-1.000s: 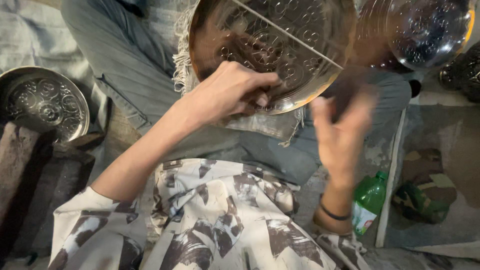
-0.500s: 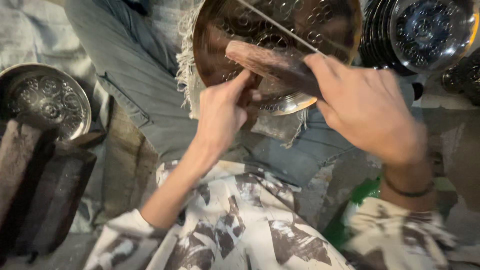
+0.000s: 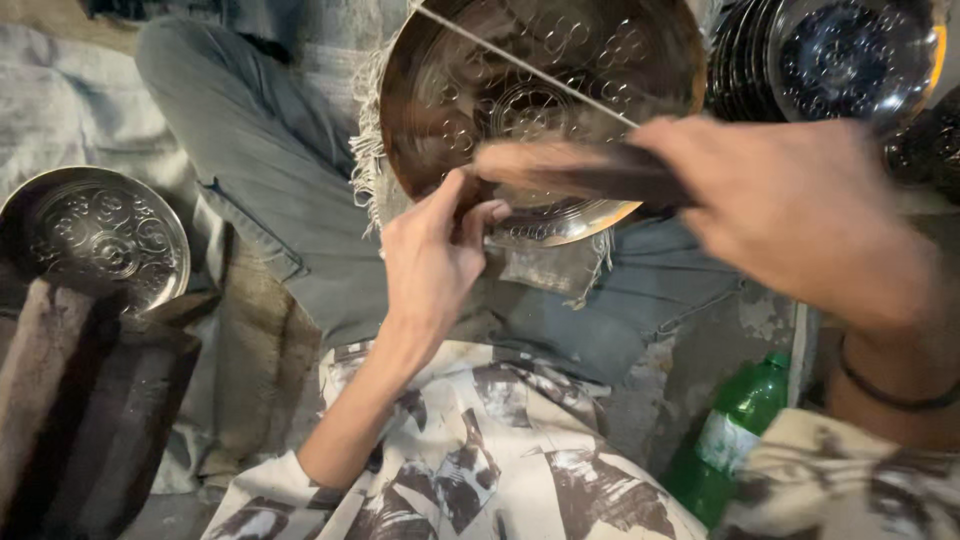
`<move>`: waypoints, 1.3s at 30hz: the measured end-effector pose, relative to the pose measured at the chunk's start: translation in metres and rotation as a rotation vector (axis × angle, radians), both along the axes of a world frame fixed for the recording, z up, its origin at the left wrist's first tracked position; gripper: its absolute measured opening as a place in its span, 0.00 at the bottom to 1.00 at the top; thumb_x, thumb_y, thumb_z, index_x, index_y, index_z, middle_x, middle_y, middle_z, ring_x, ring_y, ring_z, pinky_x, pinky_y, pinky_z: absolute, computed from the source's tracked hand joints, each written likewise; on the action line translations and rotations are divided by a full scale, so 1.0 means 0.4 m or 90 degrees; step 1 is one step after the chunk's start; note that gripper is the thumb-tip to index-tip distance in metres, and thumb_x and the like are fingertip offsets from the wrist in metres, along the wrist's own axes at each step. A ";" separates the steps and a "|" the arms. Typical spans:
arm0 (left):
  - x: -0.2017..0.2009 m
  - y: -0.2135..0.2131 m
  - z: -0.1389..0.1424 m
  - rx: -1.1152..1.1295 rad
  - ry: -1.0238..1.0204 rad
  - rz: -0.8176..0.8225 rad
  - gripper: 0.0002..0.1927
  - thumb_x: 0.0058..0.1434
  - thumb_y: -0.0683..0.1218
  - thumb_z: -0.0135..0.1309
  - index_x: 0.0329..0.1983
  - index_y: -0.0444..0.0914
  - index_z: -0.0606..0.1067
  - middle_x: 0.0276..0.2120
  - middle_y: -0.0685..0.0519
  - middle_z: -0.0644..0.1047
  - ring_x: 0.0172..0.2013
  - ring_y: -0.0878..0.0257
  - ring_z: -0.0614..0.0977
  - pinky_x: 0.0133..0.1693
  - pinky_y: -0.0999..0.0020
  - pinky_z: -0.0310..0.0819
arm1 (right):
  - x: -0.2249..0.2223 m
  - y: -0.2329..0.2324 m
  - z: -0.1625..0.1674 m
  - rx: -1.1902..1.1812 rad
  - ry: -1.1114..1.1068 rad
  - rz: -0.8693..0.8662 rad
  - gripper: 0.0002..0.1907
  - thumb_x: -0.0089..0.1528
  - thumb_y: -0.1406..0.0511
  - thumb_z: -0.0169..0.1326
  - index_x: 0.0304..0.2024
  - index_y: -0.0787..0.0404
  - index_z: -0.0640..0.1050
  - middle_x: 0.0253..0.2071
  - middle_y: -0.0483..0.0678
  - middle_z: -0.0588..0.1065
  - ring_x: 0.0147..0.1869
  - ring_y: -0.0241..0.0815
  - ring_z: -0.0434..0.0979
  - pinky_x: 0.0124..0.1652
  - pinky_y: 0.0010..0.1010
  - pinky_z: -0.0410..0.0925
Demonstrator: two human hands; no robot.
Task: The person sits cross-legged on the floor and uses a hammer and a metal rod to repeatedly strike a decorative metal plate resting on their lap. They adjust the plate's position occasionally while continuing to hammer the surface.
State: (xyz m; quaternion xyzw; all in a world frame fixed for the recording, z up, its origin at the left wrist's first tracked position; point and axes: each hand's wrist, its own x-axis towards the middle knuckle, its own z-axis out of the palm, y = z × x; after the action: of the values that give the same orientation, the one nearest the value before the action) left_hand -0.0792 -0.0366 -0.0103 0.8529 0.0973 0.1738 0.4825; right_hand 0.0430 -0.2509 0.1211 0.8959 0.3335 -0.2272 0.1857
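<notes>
A round engraved metal plate (image 3: 560,90) leans on my grey-trousered legs (image 3: 270,190), with a thin straight line running across its face. My left hand (image 3: 435,260) pinches something small against the plate's lower rim; what it grips is hidden by the fingers. My right hand (image 3: 800,215) is raised close to the camera and blurred, closed around a dark wooden stick or mallet (image 3: 570,170) that points left across the lower part of the plate.
A second engraved metal plate (image 3: 95,240) lies at the left beside dark folded cloth (image 3: 80,400). Several stacked shiny plates (image 3: 830,60) stand at the top right. A green plastic bottle (image 3: 730,430) stands at the lower right.
My right hand went from empty and open to gripping the wooden stick, then swung it up toward the camera. My left hand stayed at the plate's lower rim.
</notes>
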 end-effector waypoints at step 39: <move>0.088 -0.004 -0.016 -0.133 -0.024 -0.271 0.20 0.62 0.34 0.60 0.56 0.37 0.73 0.35 0.51 0.84 0.37 0.60 0.89 0.40 0.70 0.81 | -0.068 -0.100 -0.201 1.085 -0.092 -0.407 0.38 0.68 0.63 0.65 0.72 0.52 0.56 0.45 0.51 0.74 0.34 0.40 0.73 0.36 0.35 0.67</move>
State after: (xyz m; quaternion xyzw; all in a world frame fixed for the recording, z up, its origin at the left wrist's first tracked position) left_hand -0.0441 -0.0382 -0.0165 0.7960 -0.0765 0.0731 0.5960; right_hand 0.0158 -0.2907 0.0406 0.7913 0.1119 0.1120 -0.5906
